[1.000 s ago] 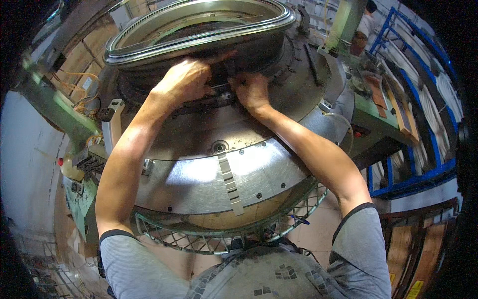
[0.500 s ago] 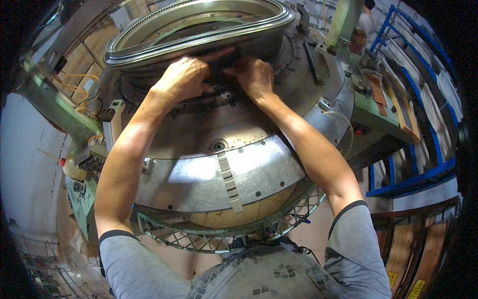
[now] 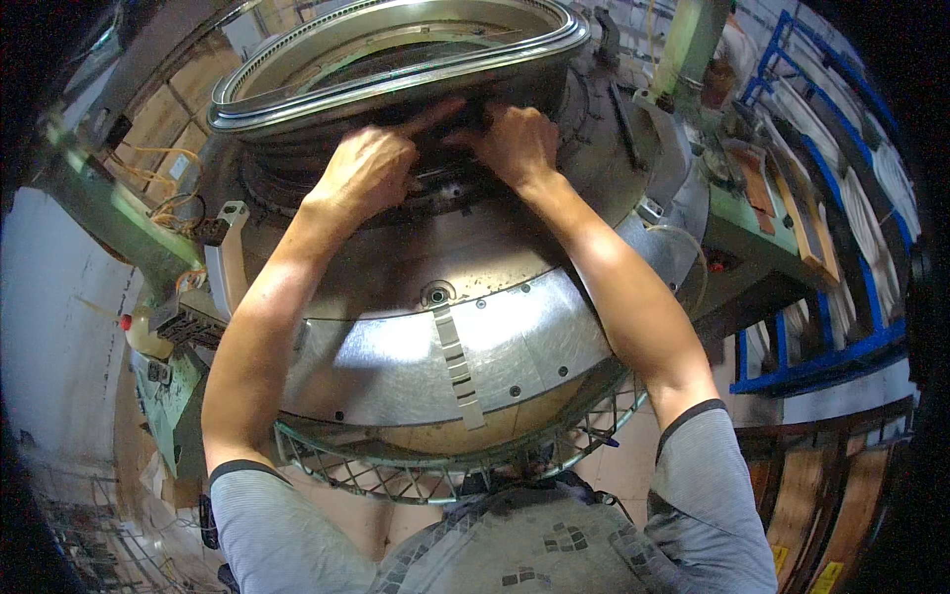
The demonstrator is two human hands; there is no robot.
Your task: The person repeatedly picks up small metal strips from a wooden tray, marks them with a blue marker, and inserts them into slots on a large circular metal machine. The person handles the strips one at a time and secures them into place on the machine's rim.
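Both arms reach forward over a large round metal machine with an upright, dark-sided drum. My left hand (image 3: pixel 370 166) is in front of the drum's dark wall (image 3: pixel 297 150), just under the shiny double rim (image 3: pixel 396 82). Its index finger stretches up and right into shadow, while the other fingers are curled closed. A short gap away, my right hand (image 3: pixel 519 146) is bent inward with its fingers closed and pointing left toward the left one. The shadow under the rim hides both hands' fingertips and anything between them.
A broad polished metal ring (image 3: pixel 534 342) with a strip of small dark slots (image 3: pixel 456 361) curves in front of me. Below it runs a green lattice guard (image 3: pixel 396 480). Green machine posts (image 3: pixel 685 49) flank the machine. A blue rack (image 3: pixel 821 361) with pale rolls stands at right.
My right hand has moved slightly to the right and up. The left hand has dropped a little, its index finger still stretched out. The whole view has shifted slightly.
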